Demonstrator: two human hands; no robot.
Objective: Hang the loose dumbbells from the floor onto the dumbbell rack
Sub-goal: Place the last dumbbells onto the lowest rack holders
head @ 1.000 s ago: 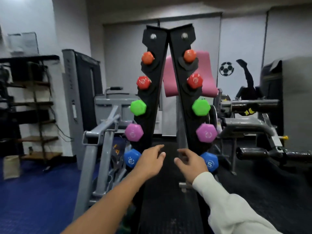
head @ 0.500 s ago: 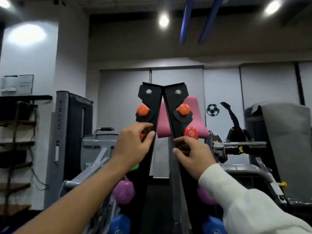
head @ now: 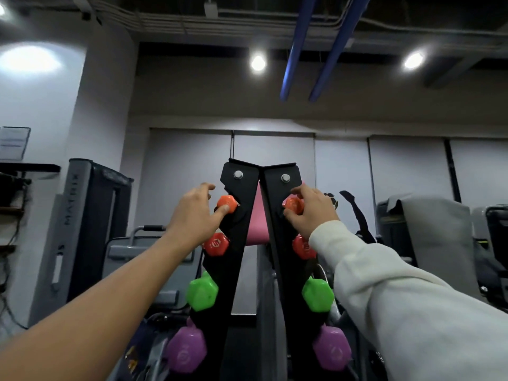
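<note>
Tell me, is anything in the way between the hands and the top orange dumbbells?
Nothing visible. The left hand already touches the left orange dumbbell, and the right hand is on the right orange dumbbell, both on the rack.

1. A black dumbbell rack (head: 242, 243) rises in two uprights that meet at the top, each bolted near its tip.
2. The left hand (head: 196, 213) reaches to the left orange dumbbell (head: 227, 204) on the top peg, thumb touching its end.
3. The right hand (head: 313, 209) curls its fingers around the right orange dumbbell (head: 293, 204) opposite.
4. Below hang red dumbbells (head: 216, 244), green dumbbells (head: 202, 292) and purple dumbbells (head: 187, 350), a pair on each level.
5. The right arm wears a white sleeve (head: 406, 292); the left forearm is bare.
6. A pink mat (head: 257, 224) shows between the uprights.
</note>
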